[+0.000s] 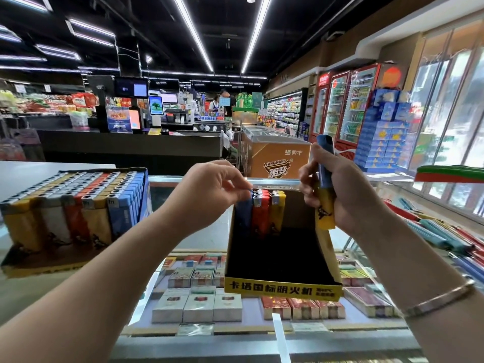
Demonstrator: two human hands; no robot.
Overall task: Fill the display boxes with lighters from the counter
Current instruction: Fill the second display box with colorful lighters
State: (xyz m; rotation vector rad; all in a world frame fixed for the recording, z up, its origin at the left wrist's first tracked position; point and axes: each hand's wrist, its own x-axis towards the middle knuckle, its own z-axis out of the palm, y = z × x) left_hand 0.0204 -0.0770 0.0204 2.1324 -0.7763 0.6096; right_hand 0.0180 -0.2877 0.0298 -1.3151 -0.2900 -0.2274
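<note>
Left hand (209, 189) over back-left corner of the near-empty display box (281, 288), fingertips pinching the top of a blue lighter (243, 214) standing upright in the back row. Beside it in the same row, touching: red lighters (260, 213), then yellow lighters (278, 209), all upright with silver metal caps. Rest of the box interior is bare black.

Right hand (348, 189) just right of the box's back-right corner, fingers curled round a small bunch of lighters: one blue held lighter (324, 163) sticking up above the fist, one yellow held lighter (324, 213) hanging below it, dark horse-like figure printed on the yellow body. How many are in the bunch, cannot tell. Thin metal bangle (440, 298) on the right wrist.

Box is cardboard, yellow outside, black inside, tilted toward camera; front lip carries black Chinese writing reading 卡塔国标明火机, small print to its right too blurred to read. It sits on the glass counter (288, 344).

Full display box (70, 213) well to the left on the counter, packed with upright rows of yellow, white, red, yellow and blue plastic lighters, same dark figure print low on the bodies.

Loose lighters (450, 239) piled at the right edge of the counter, blue, teal and red, lying flat. Cigarette packs (199, 307) in rows under the glass. Orange chest freezer (275, 155) behind the counter, logo 蒙牛 plus larger Chinese lettering.
</note>
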